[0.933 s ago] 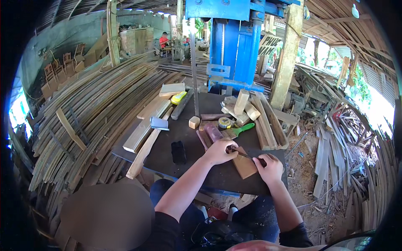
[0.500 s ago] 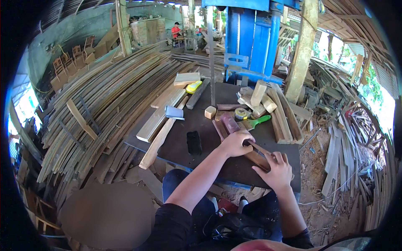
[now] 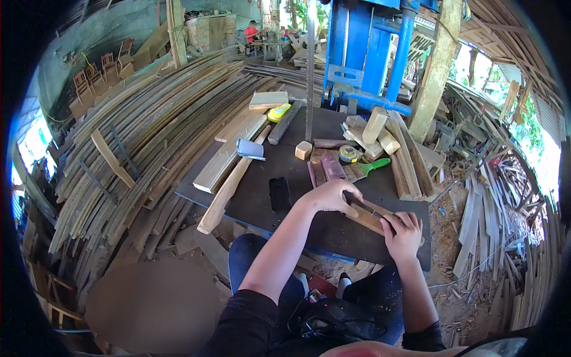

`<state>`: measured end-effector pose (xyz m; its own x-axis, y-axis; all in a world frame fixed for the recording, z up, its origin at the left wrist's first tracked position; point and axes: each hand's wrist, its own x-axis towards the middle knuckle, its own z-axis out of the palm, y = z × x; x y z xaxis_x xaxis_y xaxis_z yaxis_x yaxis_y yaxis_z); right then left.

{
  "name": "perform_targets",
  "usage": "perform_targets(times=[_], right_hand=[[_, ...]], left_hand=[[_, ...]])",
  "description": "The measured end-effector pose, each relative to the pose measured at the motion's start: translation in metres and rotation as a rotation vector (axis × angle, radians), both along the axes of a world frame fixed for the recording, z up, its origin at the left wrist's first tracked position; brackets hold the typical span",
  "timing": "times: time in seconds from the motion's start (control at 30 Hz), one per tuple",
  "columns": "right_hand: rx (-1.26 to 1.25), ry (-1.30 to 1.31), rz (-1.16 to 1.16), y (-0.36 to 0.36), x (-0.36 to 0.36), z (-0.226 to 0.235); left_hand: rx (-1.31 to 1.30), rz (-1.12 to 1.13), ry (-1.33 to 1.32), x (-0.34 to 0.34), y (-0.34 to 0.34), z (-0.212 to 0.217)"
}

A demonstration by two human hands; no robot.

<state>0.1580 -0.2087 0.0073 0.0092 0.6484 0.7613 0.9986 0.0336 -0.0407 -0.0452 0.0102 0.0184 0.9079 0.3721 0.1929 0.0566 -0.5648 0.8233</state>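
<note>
A brown wooden piece [image 3: 367, 219] lies at a slant over the near right part of the dark tabletop [image 3: 324, 238]. My left hand [image 3: 333, 197] grips its far left end with thumb and fingers curled. Around the near right end, the fingers of my right hand [image 3: 405, 235] are wrapped. A thin dark gap or strip runs along the wood between the hands; I cannot tell what it is. Just beyond my left hand lies a maroon sheet [image 3: 332, 166], resembling sandpaper. Beside it are a green-handled brush [image 3: 372, 166] and a tape measure [image 3: 349, 154].
A black phone-like object [image 3: 279, 194] lies left of my hands. Boards [image 3: 229, 163], a folded grey-blue sheet [image 3: 251, 149] and a yellow tool [image 3: 278, 112] are farther left. A vertical saw blade [image 3: 310, 77] stands before a blue machine [image 3: 357, 53]. Wood blocks [image 3: 375, 125] crowd the right.
The wooden piece and my right hand have shifted slightly right. My left hand's fingers have lifted and arched more at the wood's far end. The view has tilted a little.
</note>
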Motion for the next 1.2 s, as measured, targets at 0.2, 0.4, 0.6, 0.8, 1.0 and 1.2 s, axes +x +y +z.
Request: perform_targets(times=[0.2, 0.4, 0.6, 0.8, 1.0, 1.2], right_hand=[[0.01, -0.003, -0.002, 0.003, 0.002, -0.003], [0.02, 0.022, -0.003, 0.001, 0.0, -0.003], [0.044, 0.053, -0.006, 0.0, 0.0, -0.001], [0.064, 0.061, -0.025, -0.001, -0.002, -0.001], [0.069, 0.077, -0.114, -0.004, -0.005, -0.002], [0.087, 0.104, -0.148, -0.004, -0.005, -0.003]], left_hand=[[0.033, 0.072, -0.075, 0.001, 0.004, -0.001], [-0.037, 0.077, -0.071, 0.007, 0.005, -0.007], [-0.069, 0.051, -0.019, 0.01, 0.005, -0.005], [-0.057, 0.055, 0.031, 0.007, 0.006, -0.006], [0.034, 0.083, -0.042, 0.01, -0.003, -0.002], [0.043, 0.175, -0.123, 0.019, -0.008, -0.007]])
